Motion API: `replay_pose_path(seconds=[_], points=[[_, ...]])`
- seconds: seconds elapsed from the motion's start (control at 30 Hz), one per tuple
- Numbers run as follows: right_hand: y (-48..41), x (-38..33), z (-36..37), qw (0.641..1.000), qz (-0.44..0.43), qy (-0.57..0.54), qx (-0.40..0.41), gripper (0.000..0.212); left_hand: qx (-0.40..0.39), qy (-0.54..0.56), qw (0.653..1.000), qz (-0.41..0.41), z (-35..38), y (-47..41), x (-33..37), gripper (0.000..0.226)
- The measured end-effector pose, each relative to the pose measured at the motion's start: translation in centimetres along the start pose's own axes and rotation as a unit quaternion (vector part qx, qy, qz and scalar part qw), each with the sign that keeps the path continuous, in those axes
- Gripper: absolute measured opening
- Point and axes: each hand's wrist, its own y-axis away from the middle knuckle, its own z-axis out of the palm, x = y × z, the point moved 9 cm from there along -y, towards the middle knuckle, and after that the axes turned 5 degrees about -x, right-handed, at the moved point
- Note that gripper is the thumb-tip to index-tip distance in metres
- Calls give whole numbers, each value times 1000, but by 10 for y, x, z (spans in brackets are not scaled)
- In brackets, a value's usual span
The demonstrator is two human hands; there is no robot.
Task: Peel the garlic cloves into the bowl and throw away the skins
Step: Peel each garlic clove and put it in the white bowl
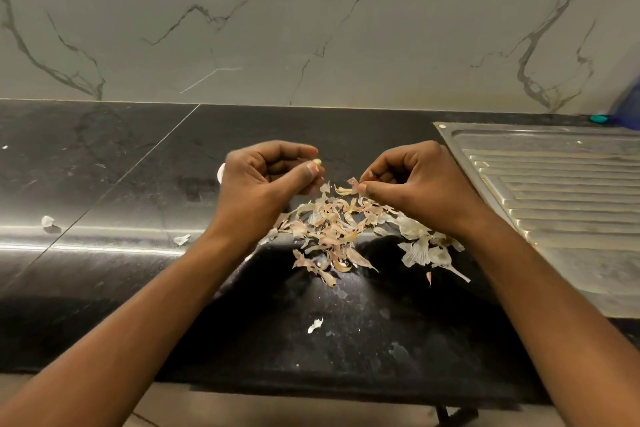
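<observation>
My left hand [266, 180] pinches a small pale garlic clove [316, 162] between thumb and fingers, above the dark counter. To its right, my right hand [412, 180] holds a thin strip of garlic skin [353, 184] at its fingertips. Below and between both hands lies a pile of loose garlic skins [336, 229], brownish in the middle and white at the right. A sliver of a white bowl rim [221, 173] peeks out behind my left hand; the rest of it is hidden.
A steel sink drainboard [561, 191] fills the right side of the black stone counter [104, 184]. Stray skin bits lie at the left [47, 220], [181, 238] and near the front edge [315, 325]. A marble wall stands behind. A blue object [628, 104] sits far right.
</observation>
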Motion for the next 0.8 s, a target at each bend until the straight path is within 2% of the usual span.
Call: replay_pose_path(seconds=[0.17, 0.37, 0.47, 0.6, 0.8], points=[[0, -2, 1, 1000, -11, -2, -15, 3, 90, -69, 992, 48, -28, 0, 12, 13], [1, 2, 9, 999, -2, 31, -42, 19, 164, -168, 971, 35, -61, -4, 7, 17], [2, 2, 9, 999, -3, 29, -42, 25, 183, -193, 964, 17, -70, -4, 3, 16], [0, 2, 3, 999, -7, 34, -27, 22, 197, -188, 962, -35, -80, -5, -8, 14], [0, 2, 6, 999, -10, 18, -32, 20, 173, -219, 955, -98, -82, -7, -24, 11]])
